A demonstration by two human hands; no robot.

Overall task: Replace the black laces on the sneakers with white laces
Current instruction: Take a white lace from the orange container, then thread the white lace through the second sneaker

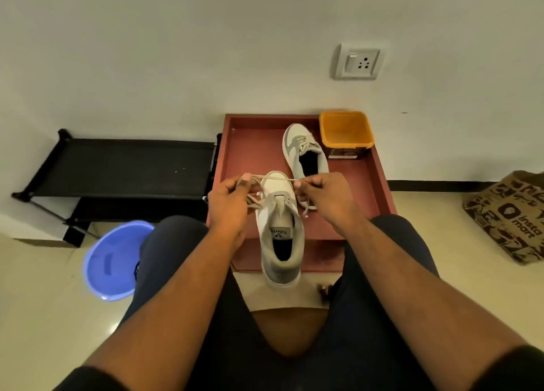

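White lace [273,178] is stretching between my fingers over the white-and-grey near sneaker [281,231]. The far sneaker [304,152], grey and white, is wearing pale laces. Both are sitting on a reddish-brown tray [253,149] beside an orange tub [346,133]; a blue basin [113,261] and a black-printed brown paper bag [512,216] are flanking.

Both forearms stretched forward over the knees, left hand [228,203] and right hand [322,196] level, fingers curled, each pinching something thin.
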